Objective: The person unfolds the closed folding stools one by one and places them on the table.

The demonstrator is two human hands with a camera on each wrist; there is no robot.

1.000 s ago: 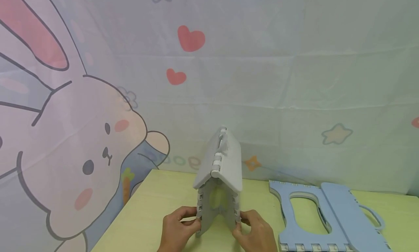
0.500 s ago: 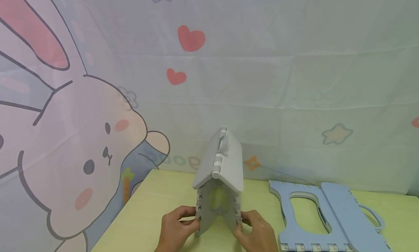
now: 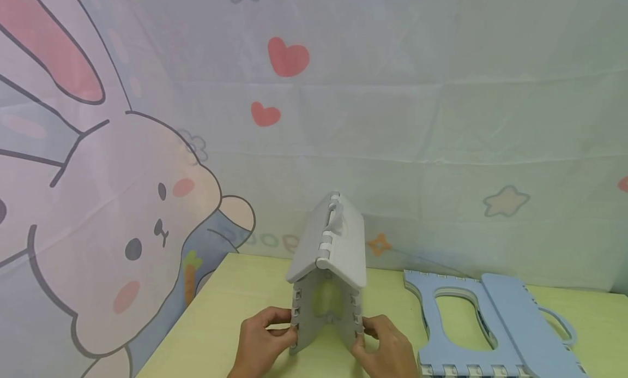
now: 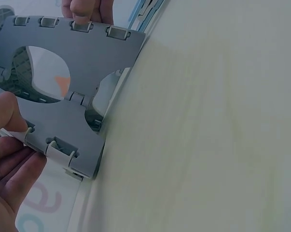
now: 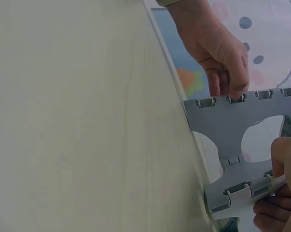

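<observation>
A grey folding step stool (image 3: 350, 252) stands partly unfolded on the table, its top bent into a peaked ridge like a roof. My left hand (image 3: 262, 337) pinches the near edge of its left leg panel between thumb and fingers. On the other side, my right hand (image 3: 387, 345) pinches the near edge of the right leg panel. Up close in the left wrist view, the stool's inner panel (image 4: 92, 48) shows a hinge and cut-out openings. A strap-like handle (image 3: 336, 222) hangs from the ridge.
A blue folding step stool (image 3: 530, 323) lies folded flat on the right of the yellow-green table (image 3: 221, 291), its loop handle pointing right. Close behind the table hangs a cloth backdrop (image 3: 417, 121) printed with a rabbit and hearts.
The grey stool's two leg panels have spread slightly wider at the near end. My left hand has shifted a little left, my right hand slightly right, both keeping their grip.
</observation>
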